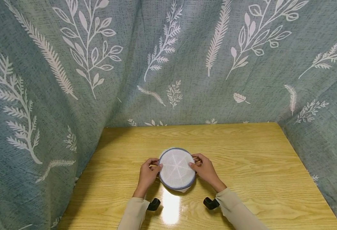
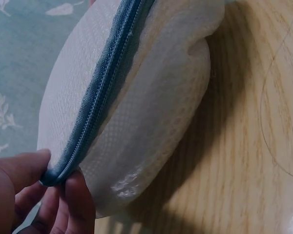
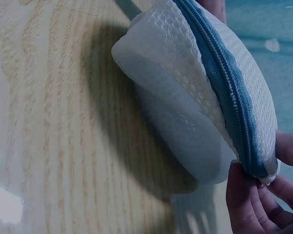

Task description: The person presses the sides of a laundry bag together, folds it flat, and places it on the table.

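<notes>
A round white mesh laundry bag (image 1: 176, 174) with a blue zipped rim is held above the table at its middle. My left hand (image 1: 149, 174) pinches the left edge, thumb on the top face and fingers beneath. On the opposite edge, my right hand (image 1: 205, 170) grips in the same way. In the left wrist view the blue zipper (image 2: 100, 95) runs closed along the rim down to the fingertips. Below the rim, the soft underside (image 3: 171, 117) sags and folds in the right wrist view.
The wooden table (image 1: 243, 150) carries the bag's shadow and a bright glare patch near the front. A blue-green leaf-patterned curtain (image 1: 191, 95) hangs along the back and both sides. Black wrist cameras (image 1: 153, 204) sit at both cuffs.
</notes>
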Available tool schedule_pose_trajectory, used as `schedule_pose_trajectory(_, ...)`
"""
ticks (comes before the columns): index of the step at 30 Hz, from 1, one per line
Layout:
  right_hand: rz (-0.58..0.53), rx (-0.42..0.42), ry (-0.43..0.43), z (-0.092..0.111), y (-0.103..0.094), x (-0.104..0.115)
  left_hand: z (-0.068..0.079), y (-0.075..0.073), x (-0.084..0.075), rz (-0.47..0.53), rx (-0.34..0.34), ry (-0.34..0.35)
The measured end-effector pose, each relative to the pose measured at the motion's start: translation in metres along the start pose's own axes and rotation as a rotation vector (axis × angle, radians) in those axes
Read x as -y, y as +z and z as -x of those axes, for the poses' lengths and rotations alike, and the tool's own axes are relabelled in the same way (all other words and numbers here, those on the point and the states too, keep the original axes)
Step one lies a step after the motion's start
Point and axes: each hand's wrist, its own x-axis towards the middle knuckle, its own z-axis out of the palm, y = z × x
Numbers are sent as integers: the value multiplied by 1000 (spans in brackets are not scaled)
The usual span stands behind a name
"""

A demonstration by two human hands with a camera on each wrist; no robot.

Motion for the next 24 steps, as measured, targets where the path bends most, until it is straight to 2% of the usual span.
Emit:
schedule_pose_trajectory(3, 21, -6, 1, -1, 2, -3, -4, 1, 15, -33, -21, -3)
schedule_pose_trajectory(6, 44, -11, -3, -2, 3, -6, -7, 3, 24, -105, -53, 10)
schedule_pose_trajectory(11, 74, -16, 2, -3, 7, -12, -7, 5, 26, -172, -86, 16)
schedule_pose_trajectory(21, 89, -30, 2, -3, 10, -19, -8, 8, 36, -197, -91, 21)
schedule_pose_trajectory(24, 91, -34, -7, -3, 10, -18, -7, 8, 35, -213, -98, 45)
